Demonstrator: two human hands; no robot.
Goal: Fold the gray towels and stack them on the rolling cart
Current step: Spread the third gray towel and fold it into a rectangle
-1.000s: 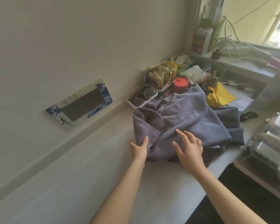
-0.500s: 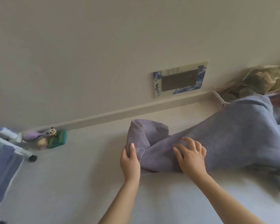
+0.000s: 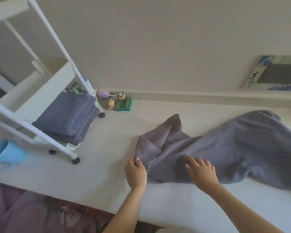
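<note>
A long, rumpled gray terry towel point(image 3: 217, 148) is lying stretched across the pale countertop point(image 3: 94, 174), running from the right edge of the view toward the middle, its near-left corner bunched into loose folds. The left hand point(image 3: 136, 172) is pinching that corner's hemmed edge, thumb and fingers curled onto the cloth. The right hand point(image 3: 202, 172) is lying on top of the towel a little to the right, fingers spread and nearly straight, pressing down on the fabric without closing round it. Both bare forearms are reaching in from the bottom of the frame.

Well to the left, a white rolling cart with a tubular frame and small black casters point(image 3: 40, 105) is standing on the same countertop. On its lower shelf two folded gray towels point(image 3: 67, 116) are sitting stacked one upon the other, apart from the towel under the hands.

Just beside the cart's far caster, against the ledge at the foot of the wall, a small panda figurine on a green base point(image 3: 123, 103) is sitting next to a little yellow figure point(image 3: 111, 104) and a lilac rounded object point(image 3: 104, 94). A light blue plastic mug point(image 3: 5, 152) is lying on its side at the left edge, near the cart's front. A wall panel with a blue and white patterned border point(image 3: 275, 73) is showing at the upper right. Mauve fabric point(image 3: 32, 214) is filling the lower left corner below the counter's edge
</note>
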